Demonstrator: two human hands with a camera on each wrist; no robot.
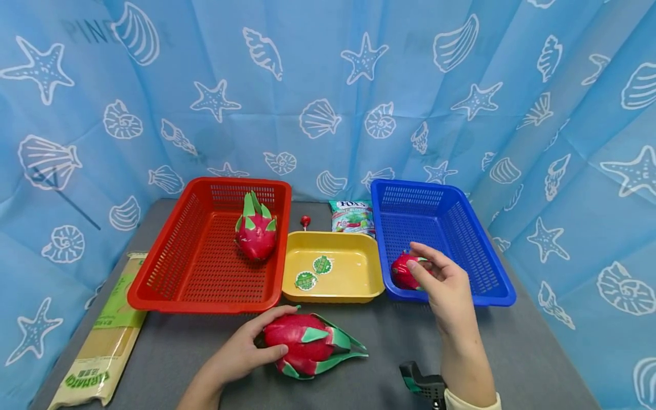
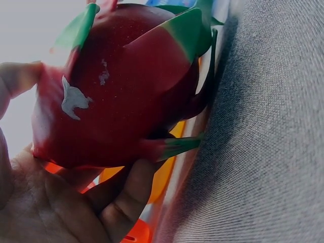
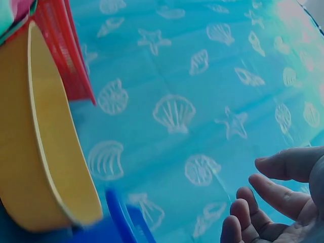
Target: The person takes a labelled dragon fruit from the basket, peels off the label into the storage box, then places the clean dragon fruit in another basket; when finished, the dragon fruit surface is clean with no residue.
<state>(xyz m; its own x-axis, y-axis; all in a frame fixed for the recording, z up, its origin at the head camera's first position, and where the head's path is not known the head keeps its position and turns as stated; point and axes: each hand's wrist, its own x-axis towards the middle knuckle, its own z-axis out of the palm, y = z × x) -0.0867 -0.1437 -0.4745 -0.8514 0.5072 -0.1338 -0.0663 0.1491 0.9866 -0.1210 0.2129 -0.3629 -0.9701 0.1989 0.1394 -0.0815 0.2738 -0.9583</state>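
Note:
A large red dragon fruit [image 1: 302, 344] with green scales lies on its side at the table's front. My left hand [image 1: 251, 348] grips its blunt end, thumb on the near side and fingers on the far side. The left wrist view shows this dragon fruit [image 2: 121, 86] close up, with pale scuffs on its skin. Over the near part of the blue basket [image 1: 494, 279] hovers my right hand [image 1: 446, 285], fingers loosely bent. Just left of it, a smaller dragon fruit [image 1: 402, 272] sits in that basket, partly hidden by the thumb. Nothing lies between the right hand's fingers [image 3: 276, 195] in the right wrist view.
A red basket [image 1: 154, 267] at left holds another dragon fruit [image 1: 256, 233]. Between the baskets stands a yellow tray [image 1: 353, 273] with two green stickers; behind it are a lollipop [image 1: 305, 221] and a candy bag [image 1: 352, 217]. A spaghetti pack [image 1: 105, 341] lies far left.

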